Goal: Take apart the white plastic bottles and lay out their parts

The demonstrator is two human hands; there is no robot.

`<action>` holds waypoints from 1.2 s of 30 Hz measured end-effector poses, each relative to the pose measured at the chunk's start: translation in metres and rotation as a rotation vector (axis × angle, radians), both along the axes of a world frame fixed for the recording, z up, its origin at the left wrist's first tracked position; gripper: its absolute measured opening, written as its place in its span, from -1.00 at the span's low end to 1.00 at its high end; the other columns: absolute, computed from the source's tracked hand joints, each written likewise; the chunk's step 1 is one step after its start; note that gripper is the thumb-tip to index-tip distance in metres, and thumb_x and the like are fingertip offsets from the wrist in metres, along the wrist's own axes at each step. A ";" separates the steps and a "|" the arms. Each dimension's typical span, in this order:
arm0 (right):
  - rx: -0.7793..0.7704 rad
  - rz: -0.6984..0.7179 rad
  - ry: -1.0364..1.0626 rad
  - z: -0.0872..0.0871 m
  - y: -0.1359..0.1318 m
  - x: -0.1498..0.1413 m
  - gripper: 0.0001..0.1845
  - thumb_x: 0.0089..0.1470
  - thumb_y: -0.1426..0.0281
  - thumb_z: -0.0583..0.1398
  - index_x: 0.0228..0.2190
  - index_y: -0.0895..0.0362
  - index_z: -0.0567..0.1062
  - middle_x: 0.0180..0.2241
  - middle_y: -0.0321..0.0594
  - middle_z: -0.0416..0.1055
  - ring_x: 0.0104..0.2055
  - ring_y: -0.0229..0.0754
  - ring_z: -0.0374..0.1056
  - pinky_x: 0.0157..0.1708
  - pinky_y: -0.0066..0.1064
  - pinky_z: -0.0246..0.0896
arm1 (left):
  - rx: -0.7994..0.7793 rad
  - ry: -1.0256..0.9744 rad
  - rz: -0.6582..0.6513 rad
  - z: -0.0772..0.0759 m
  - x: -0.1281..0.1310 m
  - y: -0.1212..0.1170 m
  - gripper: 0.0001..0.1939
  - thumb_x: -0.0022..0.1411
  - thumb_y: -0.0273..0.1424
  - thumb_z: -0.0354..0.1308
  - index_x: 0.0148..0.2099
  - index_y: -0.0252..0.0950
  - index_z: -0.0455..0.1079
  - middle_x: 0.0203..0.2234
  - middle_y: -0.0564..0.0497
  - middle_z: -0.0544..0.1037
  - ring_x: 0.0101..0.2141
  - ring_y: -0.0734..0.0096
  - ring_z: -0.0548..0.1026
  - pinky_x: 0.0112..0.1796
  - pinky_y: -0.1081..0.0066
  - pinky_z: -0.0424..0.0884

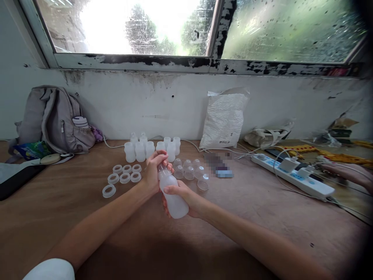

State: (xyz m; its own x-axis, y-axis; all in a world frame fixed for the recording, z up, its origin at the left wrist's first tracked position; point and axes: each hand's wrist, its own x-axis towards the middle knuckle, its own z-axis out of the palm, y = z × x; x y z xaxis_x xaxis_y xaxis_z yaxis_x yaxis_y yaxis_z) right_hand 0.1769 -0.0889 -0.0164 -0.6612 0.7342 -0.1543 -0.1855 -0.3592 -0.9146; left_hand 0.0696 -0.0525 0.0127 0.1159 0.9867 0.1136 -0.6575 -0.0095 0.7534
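Both my hands grip one milky white baby bottle (pixel 175 200), tilted with its base toward me. My left hand (pixel 154 171) is wrapped round its top end, where a clear part shows between the fingers. Round the body of the bottle is my right hand (pixel 185 194), thumb on top. Behind them stand several white bottles (pixel 140 151) in rows. Left of my hands lie several translucent screw rings (pixel 125 178). To the right sit several clear dome caps (pixel 189 173), one of them (pixel 203 184) nearer to me.
A grey backpack (pixel 55 120) leans on the wall at left, with a dark phone-like slab (pixel 20 181) in front. A white padded mailer (pixel 224 118) stands behind. At right are a power strip (pixel 291 177) with cables and another person's hand (pixel 346 173). A blurred patch (pixel 218 165) hides something.
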 end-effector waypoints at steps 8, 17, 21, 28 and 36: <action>0.086 -0.081 -0.124 -0.005 0.009 -0.006 -0.82 -0.21 0.39 0.19 -0.52 0.21 0.29 -0.64 -0.31 0.33 -0.66 -0.30 0.27 -0.68 -0.46 0.21 | 0.005 0.211 -0.158 0.001 -0.007 0.012 -0.81 -0.14 -0.48 0.11 -0.36 -0.29 0.26 -0.76 0.20 0.20 -0.71 0.57 0.27 -0.62 0.51 0.28; 0.126 -0.050 -0.118 0.003 0.004 -0.007 -0.82 -0.21 0.39 0.20 -0.52 0.21 0.31 -0.64 -0.31 0.33 -0.65 -0.30 0.27 -0.66 -0.46 0.19 | 0.057 0.257 -0.094 0.012 -0.011 0.001 -0.85 -0.12 -0.48 0.10 -0.38 -0.29 0.27 -0.73 0.17 0.23 -0.70 0.55 0.30 -0.62 0.50 0.28; 0.198 -0.110 -0.146 0.005 0.004 -0.005 -0.75 -0.28 0.40 0.25 -0.50 0.21 0.31 -0.64 -0.34 0.33 -0.65 -0.32 0.26 -0.66 -0.48 0.18 | 0.125 0.156 0.038 0.012 -0.005 -0.010 -0.88 -0.10 -0.44 0.11 -0.42 -0.25 0.24 -0.76 0.21 0.20 -0.72 0.58 0.28 -0.61 0.52 0.27; 0.194 -0.074 -0.150 -0.002 0.008 0.001 -0.76 -0.27 0.41 0.25 -0.49 0.21 0.31 -0.64 -0.33 0.34 -0.65 -0.31 0.26 -0.67 -0.48 0.18 | 0.136 0.124 0.103 0.002 0.001 -0.008 -0.89 -0.08 -0.45 0.11 -0.42 -0.25 0.23 -0.77 0.22 0.21 -0.70 0.58 0.30 -0.60 0.54 0.27; 0.051 0.000 -0.051 -0.005 0.008 -0.002 -0.79 -0.16 0.37 0.18 -0.45 0.19 0.28 -0.62 -0.32 0.33 -0.64 -0.28 0.29 -0.66 -0.44 0.21 | -0.047 0.208 -0.104 0.002 -0.008 0.011 -0.89 -0.11 -0.52 0.10 -0.43 -0.29 0.27 -0.75 0.18 0.22 -0.71 0.57 0.29 -0.59 0.49 0.28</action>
